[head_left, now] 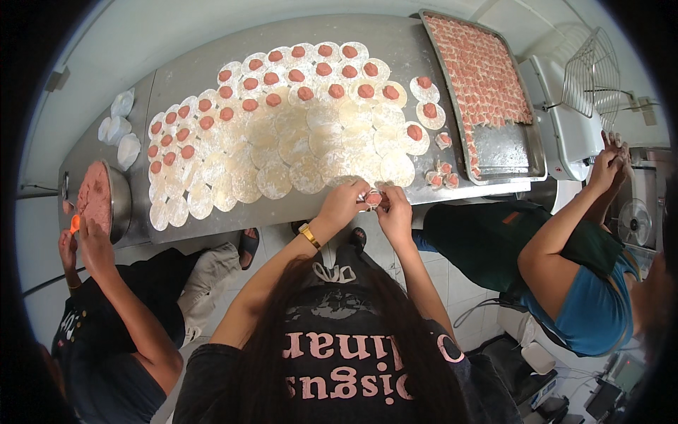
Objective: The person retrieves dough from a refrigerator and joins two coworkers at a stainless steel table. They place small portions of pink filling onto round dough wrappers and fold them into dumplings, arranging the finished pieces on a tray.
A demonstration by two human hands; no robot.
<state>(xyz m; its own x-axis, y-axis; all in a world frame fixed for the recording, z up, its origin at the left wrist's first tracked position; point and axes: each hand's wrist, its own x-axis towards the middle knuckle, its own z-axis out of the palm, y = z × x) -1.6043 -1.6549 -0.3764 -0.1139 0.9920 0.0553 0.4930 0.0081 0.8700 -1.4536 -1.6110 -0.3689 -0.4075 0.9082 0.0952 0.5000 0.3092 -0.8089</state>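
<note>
Between my two hands, at the table's near edge, is a dumpling (373, 199) with pink filling showing at its open top. The fingers of my left hand (344, 206) close round its left side, and those of my right hand (395, 212) hold its right side. Just beyond lie round floured dumpling wrappers (274, 181), spread in overlapping rows. Many of the far and left ones carry a ball of pink filling (304, 93). To the right of my hands stands a small cluster of shaped dumplings (443, 176), with a single dumpling (443, 140) behind it.
A metal tray (540, 159) on the right holds packed rows of dumplings. At the left, a co-worker's hands (95, 247) hold an orange scoop (75, 223) by a steel bowl (121, 201) of filling. Another person's hands (613, 161) are raised at the right. Stacked wrappers (123, 104) lie far left.
</note>
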